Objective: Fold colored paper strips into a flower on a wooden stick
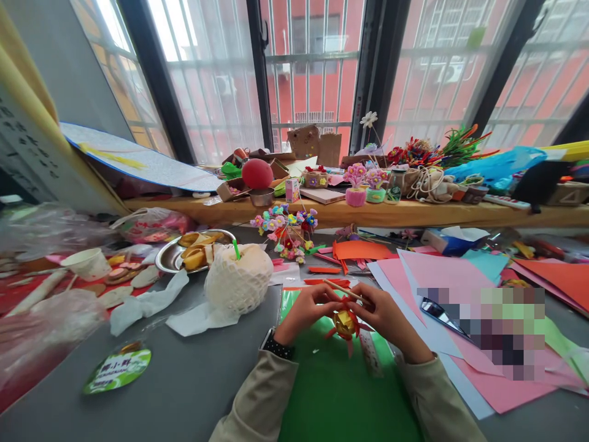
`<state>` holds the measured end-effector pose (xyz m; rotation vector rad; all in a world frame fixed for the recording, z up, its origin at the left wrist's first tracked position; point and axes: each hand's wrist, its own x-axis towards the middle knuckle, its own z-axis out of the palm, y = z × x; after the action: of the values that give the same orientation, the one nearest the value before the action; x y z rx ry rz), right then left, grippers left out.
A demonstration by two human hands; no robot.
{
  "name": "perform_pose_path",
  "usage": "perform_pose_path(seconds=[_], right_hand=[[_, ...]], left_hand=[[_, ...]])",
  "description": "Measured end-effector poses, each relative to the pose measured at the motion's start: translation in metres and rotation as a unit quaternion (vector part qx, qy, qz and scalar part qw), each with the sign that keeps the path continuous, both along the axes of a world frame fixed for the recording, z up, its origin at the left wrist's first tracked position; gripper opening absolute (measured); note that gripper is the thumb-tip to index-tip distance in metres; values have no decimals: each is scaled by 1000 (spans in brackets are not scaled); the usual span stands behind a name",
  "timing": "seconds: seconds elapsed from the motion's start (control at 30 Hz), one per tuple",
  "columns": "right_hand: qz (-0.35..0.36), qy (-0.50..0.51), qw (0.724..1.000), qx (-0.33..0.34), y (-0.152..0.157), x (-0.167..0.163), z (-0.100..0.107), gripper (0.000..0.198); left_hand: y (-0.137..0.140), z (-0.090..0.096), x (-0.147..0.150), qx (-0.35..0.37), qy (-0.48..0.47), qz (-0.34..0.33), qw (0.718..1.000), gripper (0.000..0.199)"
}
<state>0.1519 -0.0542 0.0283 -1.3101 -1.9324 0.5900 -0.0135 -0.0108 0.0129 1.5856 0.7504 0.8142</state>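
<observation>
Between my hands is a small red paper flower [345, 323] with a shiny gold centre, its pointed petals spread outward. My left hand [309, 310] pinches the flower from its left side, fingertips at the upper petals. In my right hand [385, 310] is a thin wooden stick [339, 288], which slants across the top of the flower toward my left fingers. Exactly how the fingertips meet the petals is partly hidden. Below lies a green mat [340, 399], with a clear patterned strip [370, 353] under the right wrist.
Left of the mat stand a coconut with a green straw [239, 276] and a metal bowl [168, 261]. A green oval label [118, 370] lies nearer. Pink paper sheets [515, 387] and a phone [444, 316] are on the right. Behind, a wooden sill [221, 213] carries crafts and a red ball [257, 174].
</observation>
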Motion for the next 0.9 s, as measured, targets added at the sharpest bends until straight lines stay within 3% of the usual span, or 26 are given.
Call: perform_pose_path(seconds=[0.47,0.9], right_hand=[[-13,-18,999,27,3,1,-6,16],[-28,-35,998,39,3,1,-7,14]], left_hand=[[1,1,-1,-18,-10,-34,999,20],[-3,9,2,142,95,38,985,9]])
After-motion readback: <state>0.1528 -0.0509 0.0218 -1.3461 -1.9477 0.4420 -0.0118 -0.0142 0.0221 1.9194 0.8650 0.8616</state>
